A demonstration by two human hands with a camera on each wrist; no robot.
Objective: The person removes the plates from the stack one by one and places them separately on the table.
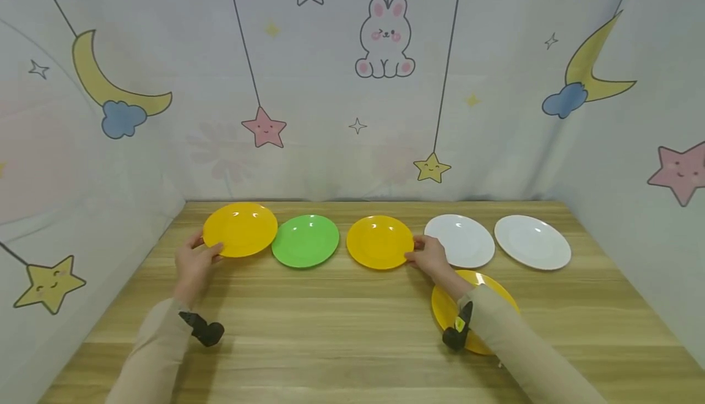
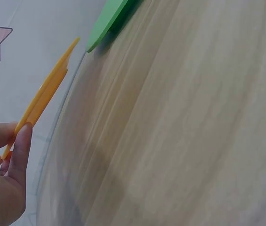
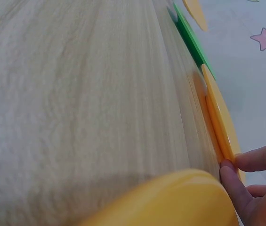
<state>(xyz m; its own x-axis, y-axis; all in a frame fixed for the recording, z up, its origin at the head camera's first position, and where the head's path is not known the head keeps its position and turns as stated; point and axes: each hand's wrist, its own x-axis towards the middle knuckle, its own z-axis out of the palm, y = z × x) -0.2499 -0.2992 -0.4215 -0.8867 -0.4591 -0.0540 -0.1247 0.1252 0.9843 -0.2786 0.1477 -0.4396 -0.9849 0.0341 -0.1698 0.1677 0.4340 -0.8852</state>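
Note:
My left hand (image 1: 194, 264) pinches the near left rim of a yellow plate (image 1: 240, 229), thumb on one face and fingers on the other. In the left wrist view that plate (image 2: 45, 96) is raised off the table. My right hand (image 1: 431, 256) pinches the right rim of a second yellow plate (image 1: 380, 242), which lies low at the table in the right wrist view. Between these two sits a green plate (image 1: 305, 241). Under my right forearm lies a third yellow plate (image 1: 492, 291), partly hidden by the sleeve.
Two white plates, a nearer-to-centre white plate (image 1: 462, 240) and an outer white plate (image 1: 532, 242), lie at the right of the back row. A printed curtain (image 1: 330, 171) hangs behind the wooden table (image 1: 308, 343) and along both sides.

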